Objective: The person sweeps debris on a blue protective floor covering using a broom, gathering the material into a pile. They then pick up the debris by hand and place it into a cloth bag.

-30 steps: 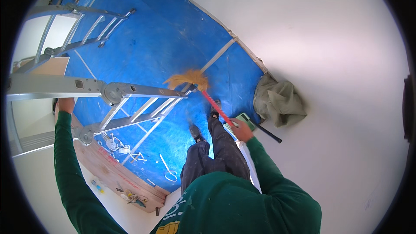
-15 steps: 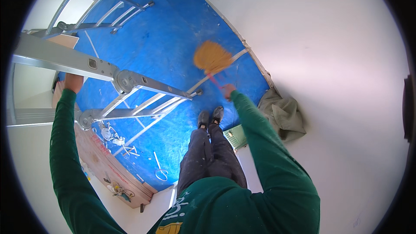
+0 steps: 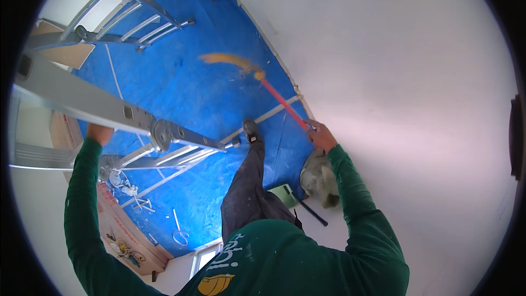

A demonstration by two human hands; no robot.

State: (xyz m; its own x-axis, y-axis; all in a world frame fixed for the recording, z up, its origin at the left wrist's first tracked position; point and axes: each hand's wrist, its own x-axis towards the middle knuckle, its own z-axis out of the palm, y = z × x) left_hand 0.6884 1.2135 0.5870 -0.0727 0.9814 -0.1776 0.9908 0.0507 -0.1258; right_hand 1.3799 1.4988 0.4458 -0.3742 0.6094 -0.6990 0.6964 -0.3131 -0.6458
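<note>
My right hand (image 3: 322, 137) is closed round the red handle of a broom (image 3: 287, 107). The broom's yellow-brown bristles, smeared by motion, point away to the far left above the blue floor sheet (image 3: 181, 77). At the left, my left hand (image 3: 100, 133) grips the rail of an aluminium folding ladder (image 3: 82, 94); its fingers are hidden behind the rail. A green dustpan (image 3: 283, 194) with a black handle lies beside my leg, near a grey-beige sack (image 3: 319, 178) against the wall.
Another aluminium ladder (image 3: 159, 11) stands at the far left. A white wall (image 3: 405, 87) runs along the right. White scraps (image 3: 129, 186) and a curled strip (image 3: 179, 235) lie near the left boards (image 3: 123, 227). Pale tape (image 3: 276, 111) crosses the sheet.
My right hand has drawn back to the right with the broom, and the bristles have swung left. My view has shifted; one foot shows ahead. My left hand stays at the ladder.
</note>
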